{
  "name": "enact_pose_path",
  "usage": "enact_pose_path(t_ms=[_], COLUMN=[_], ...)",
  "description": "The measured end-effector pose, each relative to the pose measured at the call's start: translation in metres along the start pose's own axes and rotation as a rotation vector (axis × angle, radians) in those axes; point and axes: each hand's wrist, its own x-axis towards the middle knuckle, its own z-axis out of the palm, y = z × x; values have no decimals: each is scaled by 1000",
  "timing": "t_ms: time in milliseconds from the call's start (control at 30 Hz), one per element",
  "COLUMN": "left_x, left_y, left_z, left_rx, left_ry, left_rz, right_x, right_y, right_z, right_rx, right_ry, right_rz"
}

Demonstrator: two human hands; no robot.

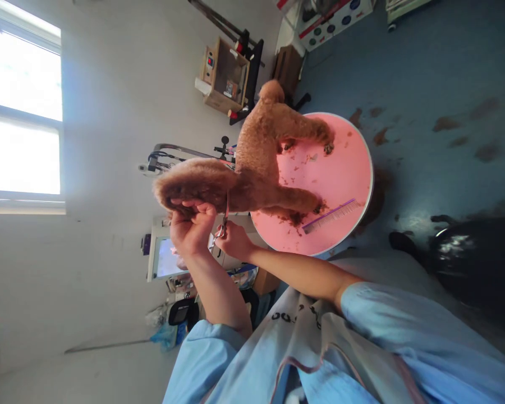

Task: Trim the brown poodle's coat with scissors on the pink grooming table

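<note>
The picture is turned on its side. A brown curly-haired dog (261, 157) stands on a round pink grooming table (345, 168). My left hand (191, 227) is closed around the fluffy head of the dog (193, 179) from underneath. My right hand (235, 241) grips a pair of scissors (224, 219), whose blades point at the fur of the neck just behind the head. Both forearms are bare below light blue sleeves.
A purple comb (330, 216) lies on the table among fur clippings. More clumps of fur (441, 123) dot the blue floor. A metal grooming arm (180, 151) stands behind the dog. A wooden box (223, 76) and a bright window (21, 106) are on the wall.
</note>
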Motion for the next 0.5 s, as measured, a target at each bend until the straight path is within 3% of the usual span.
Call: enact_pose_path(t_ms=[233,500], left_x=[-1,-3], left_y=[-5,-7], left_z=[13,15], left_rx=[-117,-105], left_ry=[131,128], left_rz=[-22,-18], right_x=[5,5], right_y=[4,8], right_z=[-5,-14], right_rx=[-124,-165], right_ry=[33,21], right_rz=[24,58])
